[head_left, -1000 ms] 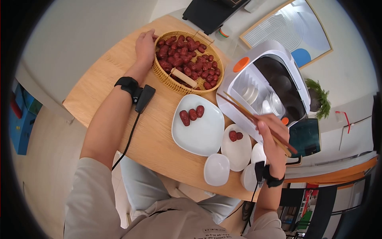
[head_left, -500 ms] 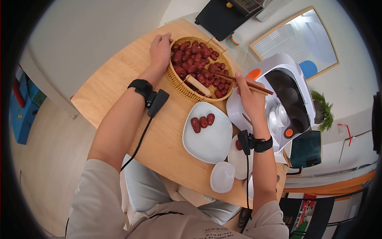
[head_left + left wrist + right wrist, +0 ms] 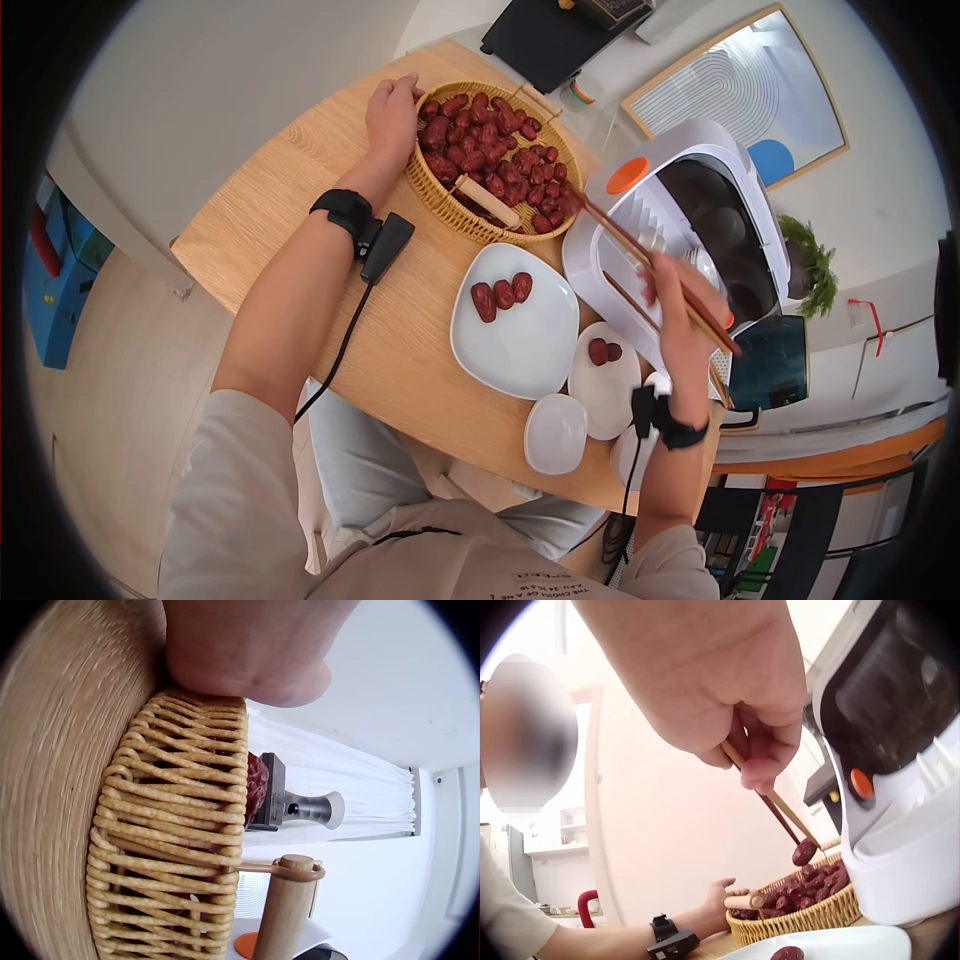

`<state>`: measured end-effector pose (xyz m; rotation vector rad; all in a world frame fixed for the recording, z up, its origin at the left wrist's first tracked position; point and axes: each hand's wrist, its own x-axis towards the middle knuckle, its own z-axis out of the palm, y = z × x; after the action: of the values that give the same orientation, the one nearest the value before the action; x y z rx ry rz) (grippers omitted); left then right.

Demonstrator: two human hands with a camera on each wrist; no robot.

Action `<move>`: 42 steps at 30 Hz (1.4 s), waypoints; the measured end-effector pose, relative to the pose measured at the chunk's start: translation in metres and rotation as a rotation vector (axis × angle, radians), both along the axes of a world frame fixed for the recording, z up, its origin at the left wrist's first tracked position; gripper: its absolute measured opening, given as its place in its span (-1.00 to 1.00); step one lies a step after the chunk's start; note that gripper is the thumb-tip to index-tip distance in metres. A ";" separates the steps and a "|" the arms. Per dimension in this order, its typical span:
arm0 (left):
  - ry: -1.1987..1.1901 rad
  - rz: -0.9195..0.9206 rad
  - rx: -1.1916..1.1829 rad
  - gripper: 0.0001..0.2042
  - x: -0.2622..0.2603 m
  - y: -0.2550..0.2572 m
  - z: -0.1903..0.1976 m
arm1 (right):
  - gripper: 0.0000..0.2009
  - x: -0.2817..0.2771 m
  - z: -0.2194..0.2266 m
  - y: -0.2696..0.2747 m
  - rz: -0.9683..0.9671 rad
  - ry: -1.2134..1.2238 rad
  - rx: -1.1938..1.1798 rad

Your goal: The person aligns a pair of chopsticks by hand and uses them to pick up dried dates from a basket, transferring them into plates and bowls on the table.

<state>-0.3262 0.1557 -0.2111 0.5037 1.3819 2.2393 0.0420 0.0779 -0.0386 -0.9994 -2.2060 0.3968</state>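
Room to pass lies above the rounded-square white plate (image 3: pixel 515 345); beyond, the cylindrical wooden handle (image 3: pixel 487 202) of the round tan wicker basket (image 3: pixel 437 194) and bulky white plastic cabinet (image 3: pixel 586 264) obstruct

Wall: a framed picture (image 3: pixel 735 95) with pale arches and a blue round shape
Greenery: a leafy plant (image 3: pixel 819 265), far right
Floor, left: a blue box (image 3: pixel 75 300)
Drapery: a white curtain (image 3: pixel 379 796), gathered, in the left wrist view

The dates (image 3: pixel 475 145) are dark red, the ribbed-weave basket (image 3: pixel 169 817) golden tan, the paired chopsticks (image 3: pixel 620 235) reddish brown and yellowish. The square plate (image 3: pixel 515 345) is plain white; the tabletop (image 3: pixel 290 190) shows light-brown wood grain.
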 end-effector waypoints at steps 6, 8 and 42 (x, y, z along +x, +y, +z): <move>0.030 0.010 -0.031 -0.65 -0.002 0.001 -0.001 | -0.69 0.099 0.022 -0.065 -0.048 -0.071 -0.259; 0.040 -0.001 -0.039 -0.65 -0.003 0.002 -0.003 | -0.70 0.119 0.018 -0.079 -0.125 -0.049 -0.346; 0.012 -0.018 -0.029 -0.67 0.000 -0.001 0.000 | -0.81 -0.097 -0.034 0.089 0.278 -0.150 0.067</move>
<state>-0.3261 0.1546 -0.2116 0.5181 1.4088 2.2024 -0.0547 0.1666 -0.0728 -0.7083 -2.4868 0.3791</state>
